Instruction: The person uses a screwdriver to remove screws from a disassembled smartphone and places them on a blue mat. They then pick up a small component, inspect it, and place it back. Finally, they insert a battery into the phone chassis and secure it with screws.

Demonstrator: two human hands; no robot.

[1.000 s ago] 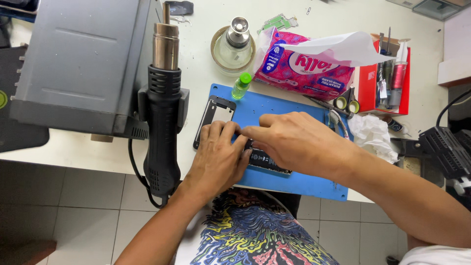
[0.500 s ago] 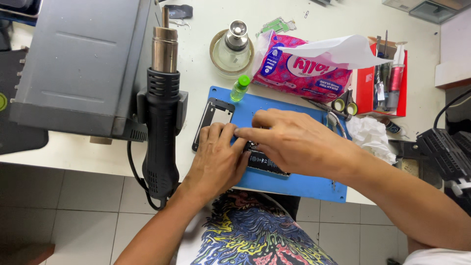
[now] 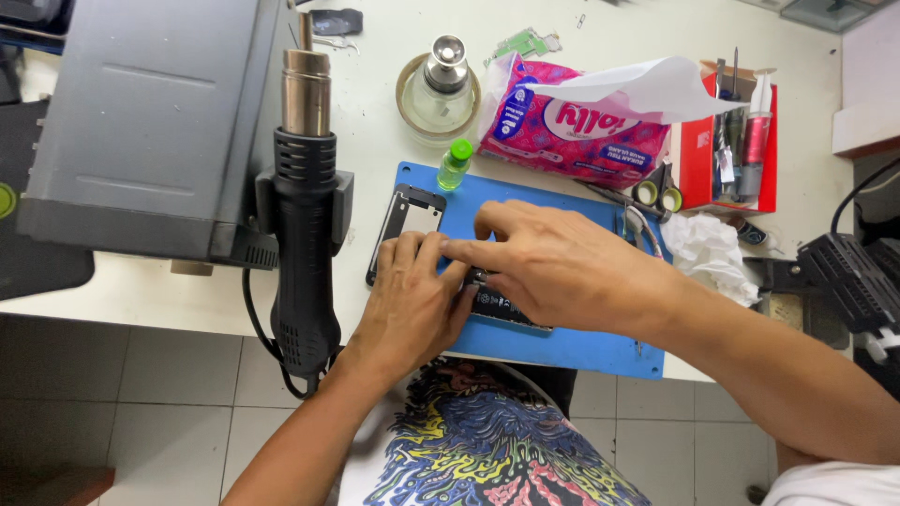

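Note:
A dismantled phone (image 3: pixel 405 217) lies on a blue work mat (image 3: pixel 562 342) at the table's front edge. Its dark frame shows at the top left. A dark inner part (image 3: pixel 506 307) shows below my hands. My left hand (image 3: pixel 412 305) rests on the phone's left side with fingers pressing down on it. My right hand (image 3: pixel 562 267) reaches across from the right, fingertips meeting the left fingers over the phone's middle. What the fingertips pinch is hidden.
A black hot-air gun (image 3: pixel 305 215) hangs on a grey station (image 3: pixel 141 122) to the left. Behind the mat stand a small green-capped bottle (image 3: pixel 454 166), a glass dispenser (image 3: pixel 441 84) and a pink tissue pack (image 3: pixel 581 122). A red tool holder (image 3: pixel 731 141) and crumpled tissue (image 3: pixel 712 253) sit right.
Both hands stay on the phone; my right hand's fingers have shifted slightly left over it. Nothing else has moved.

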